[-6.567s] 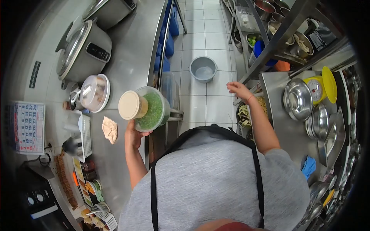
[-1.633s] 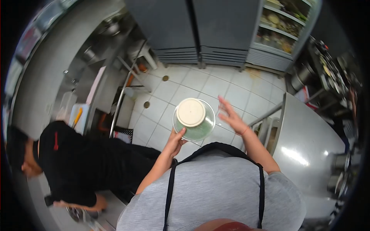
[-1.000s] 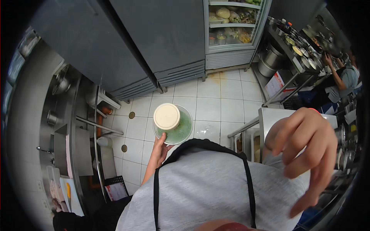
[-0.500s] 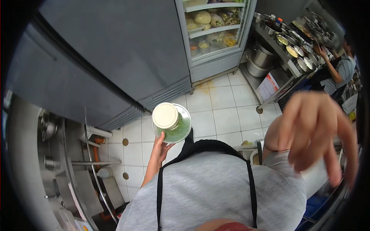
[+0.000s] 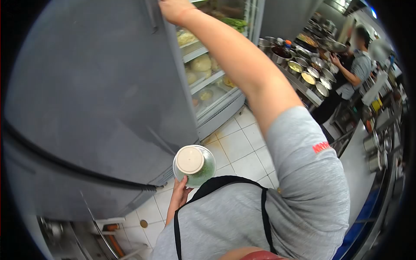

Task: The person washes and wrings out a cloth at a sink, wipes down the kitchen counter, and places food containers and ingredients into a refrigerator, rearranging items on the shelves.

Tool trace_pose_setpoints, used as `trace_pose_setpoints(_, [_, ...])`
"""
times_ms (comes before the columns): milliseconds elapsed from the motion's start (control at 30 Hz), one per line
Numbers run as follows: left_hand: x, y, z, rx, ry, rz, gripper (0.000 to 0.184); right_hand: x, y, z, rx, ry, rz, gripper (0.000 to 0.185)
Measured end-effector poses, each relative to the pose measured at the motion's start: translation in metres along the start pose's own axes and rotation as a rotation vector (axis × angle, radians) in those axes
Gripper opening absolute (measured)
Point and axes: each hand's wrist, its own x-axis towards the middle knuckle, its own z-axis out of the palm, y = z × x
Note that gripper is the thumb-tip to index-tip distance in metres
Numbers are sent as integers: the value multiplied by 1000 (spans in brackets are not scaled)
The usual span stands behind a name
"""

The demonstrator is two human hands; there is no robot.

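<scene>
The tub point(image 5: 207, 171) is held in front of the body, above the floor point(image 5: 238, 147); green contents are seen through its clear wall, and the cup point(image 5: 190, 159) is stacked on top, off-centre. Some weight may be expected, with stiff, perhaps slick sides; by the look of it, the cup could be slid off by a tilt. The tub is best held level from below, with the cup steadied by a thumb. By the left grip point(image 5: 179, 189) the tub is clasped at its near side, thumb up beside the cup, fingers partly hidden. The left forearm point(image 5: 173, 206) is kept low.

The right arm point(image 5: 247, 65) is stretched up and forward, and the right grip point(image 5: 177, 11) is placed at the edge of the door point(image 5: 108, 86); its fingertips are cut off, so how far it is closed cannot be told. Beyond, a glass-fronted fridge point(image 5: 223, 116) is seen.
</scene>
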Motion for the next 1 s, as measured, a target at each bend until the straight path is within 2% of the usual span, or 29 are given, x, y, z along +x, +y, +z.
trace_pose_setpoints(33, [5, 9, -2, 12, 11, 32, 66, 14, 3, 8, -8, -15, 82, 30])
trace_pose_setpoints(100, [13, 24, -1, -18, -8, 22, 64, 41, 32, 43, -133, 42, -46, 30])
trace_pose_setpoints(133, [15, 30, 2, -40, 2, 21, 62, 42, 33, 43, -139, 42, -25, 30])
trace_pose_setpoints(167, [19, 35, 2, -66, 6, 24, 61, 46, 32, 42, -233, -73, -17, 33])
trace_pose_setpoints(200, [26, 33, -6, -91, -5, -7, 60, 49, 30, 41, -326, -190, -11, 43])
trace_pose_setpoints(300, [38, 27, -21, -113, -35, -43, 58, 53, 19, 53, -427, -88, 73, 39])
trace_pose_setpoints(433, [43, 23, -24, -120, -60, -93, 57, 59, 16, 60, -407, -167, 118, 40])
trace_pose_setpoints(533, [45, 20, -10, -115, -58, -47, 57, 62, 19, 68, -413, -175, 140, 40])
trace_pose_setpoints(633, [57, 5, -18, -153, -34, -101, 57, 33, 9, 34, -282, -169, 134, 35])
trace_pose_setpoints(667, [61, 0, -24, -169, -13, -158, 57, 21, 10, 29, -196, -85, 96, 31])
trace_pose_setpoints(733, [73, -9, -47, -192, -23, -212, 56, 1, 18, 23, -308, -8, -98, 26])
trace_pose_setpoints(767, [79, -7, -36, -208, -36, -262, 55, -16, 20, 9, -230, 7, -95, 19])
trace_pose_setpoints(833, [70, 6, 10, -100, -80, -50, 55, -36, 38, -4, -131, 46, -141, 19])
trace_pose_setpoints(867, [66, 21, 37, -91, 15, -107, 56, -49, 39, -15, -195, 63, -137, 19])
trace_pose_setpoints(933, [74, 23, 54, -41, 74, -179, 57, -81, 41, -53, -149, 82, -161, 21])
trace_pose_setpoints(1000, [93, 9, 38, -137, -140, -97, 58, -113, 50, -86, -151, 129, -175, 23])
